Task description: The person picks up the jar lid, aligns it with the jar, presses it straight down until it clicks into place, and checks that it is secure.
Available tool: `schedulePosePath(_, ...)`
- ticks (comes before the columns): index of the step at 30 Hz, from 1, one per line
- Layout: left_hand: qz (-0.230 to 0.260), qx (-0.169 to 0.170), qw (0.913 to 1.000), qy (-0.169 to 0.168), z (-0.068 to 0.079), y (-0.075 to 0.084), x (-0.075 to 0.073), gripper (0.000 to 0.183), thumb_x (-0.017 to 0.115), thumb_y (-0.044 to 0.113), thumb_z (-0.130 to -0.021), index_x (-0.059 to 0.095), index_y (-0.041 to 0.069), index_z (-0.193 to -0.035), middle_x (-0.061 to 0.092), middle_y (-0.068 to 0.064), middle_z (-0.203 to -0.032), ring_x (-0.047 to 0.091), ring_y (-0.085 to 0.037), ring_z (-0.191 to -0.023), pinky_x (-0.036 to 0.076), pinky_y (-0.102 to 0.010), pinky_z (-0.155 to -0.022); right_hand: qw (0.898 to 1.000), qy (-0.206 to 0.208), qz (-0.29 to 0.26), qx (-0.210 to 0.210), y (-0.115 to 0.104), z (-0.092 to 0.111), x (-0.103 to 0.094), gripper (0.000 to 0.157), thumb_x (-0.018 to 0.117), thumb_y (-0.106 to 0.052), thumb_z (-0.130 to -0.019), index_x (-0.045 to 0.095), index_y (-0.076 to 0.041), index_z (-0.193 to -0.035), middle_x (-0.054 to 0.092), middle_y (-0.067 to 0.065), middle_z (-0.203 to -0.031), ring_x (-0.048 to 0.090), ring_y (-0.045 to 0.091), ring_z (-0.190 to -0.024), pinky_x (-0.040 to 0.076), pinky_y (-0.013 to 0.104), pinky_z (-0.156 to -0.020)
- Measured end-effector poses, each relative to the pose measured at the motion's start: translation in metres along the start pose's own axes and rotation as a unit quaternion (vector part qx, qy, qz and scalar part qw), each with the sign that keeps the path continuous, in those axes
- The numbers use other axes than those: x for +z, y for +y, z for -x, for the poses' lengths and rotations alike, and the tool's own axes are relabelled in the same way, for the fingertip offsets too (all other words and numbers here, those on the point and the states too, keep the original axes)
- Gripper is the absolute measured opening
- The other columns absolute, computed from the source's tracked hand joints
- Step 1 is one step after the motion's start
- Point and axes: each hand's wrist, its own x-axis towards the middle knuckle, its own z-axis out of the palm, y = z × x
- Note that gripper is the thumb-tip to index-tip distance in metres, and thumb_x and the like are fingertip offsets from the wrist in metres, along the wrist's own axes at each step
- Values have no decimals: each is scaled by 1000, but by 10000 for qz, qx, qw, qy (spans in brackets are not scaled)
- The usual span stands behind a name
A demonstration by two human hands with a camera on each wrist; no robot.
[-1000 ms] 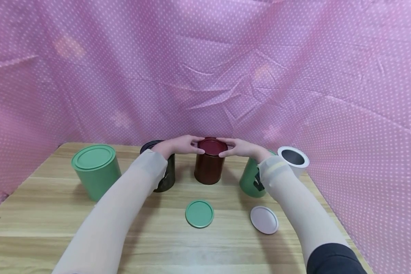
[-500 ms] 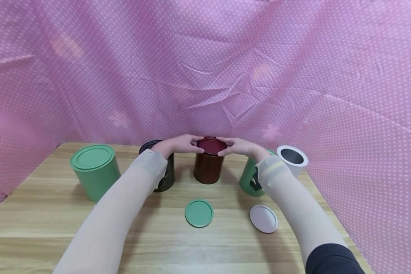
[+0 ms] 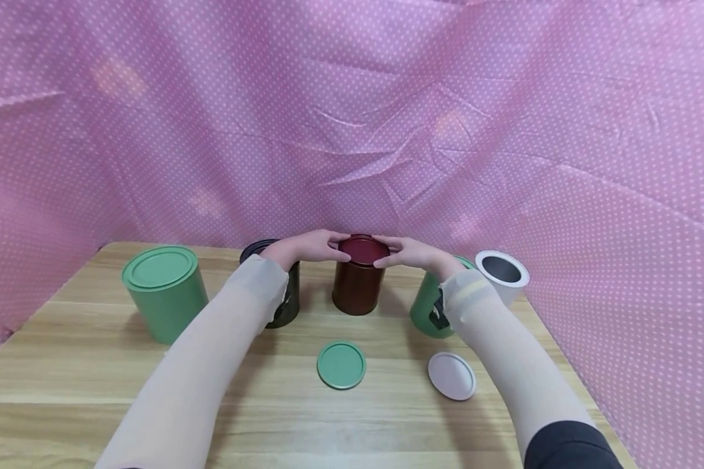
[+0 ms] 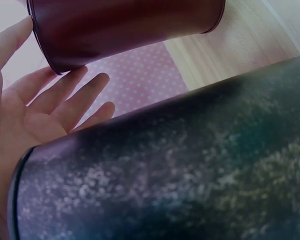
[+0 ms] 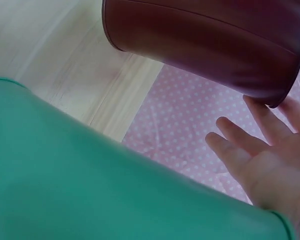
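Observation:
A dark red can (image 3: 356, 290) with a recessed red lid (image 3: 364, 250) stands upright at the back middle of the table. My left hand (image 3: 317, 247) touches its upper rim from the left, thumb in front and fingers towards the back. Opposite it, my right hand (image 3: 409, 252) touches the rim from the right in the same way. In the left wrist view, the fingers (image 4: 65, 107) are spread and fairly straight at the rim. The right wrist view shows the other fingers (image 5: 237, 140) extended, some apart from the can.
A dark can (image 3: 290, 296) stands under my left wrist, a green can (image 3: 428, 306) under my right. An open white can (image 3: 504, 270) stands farther right, a large green can (image 3: 167, 293) left. A green lid (image 3: 341, 365) and a white lid (image 3: 452, 376) lie in front.

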Motion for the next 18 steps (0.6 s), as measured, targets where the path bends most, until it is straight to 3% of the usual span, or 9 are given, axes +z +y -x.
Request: schedulePosePath(18, 6, -77, 10000, -15, -3, -7, -1, 67, 57, 39, -95, 32, 12, -152, 44, -16, -148, 44, -30, -135, 35, -46, -113, 9994, 52, -172, 297, -3, -4, 2, 77, 68, -44, -86, 29, -33, -152, 26, 7, -159, 20, 30, -147, 16, 58, -117)
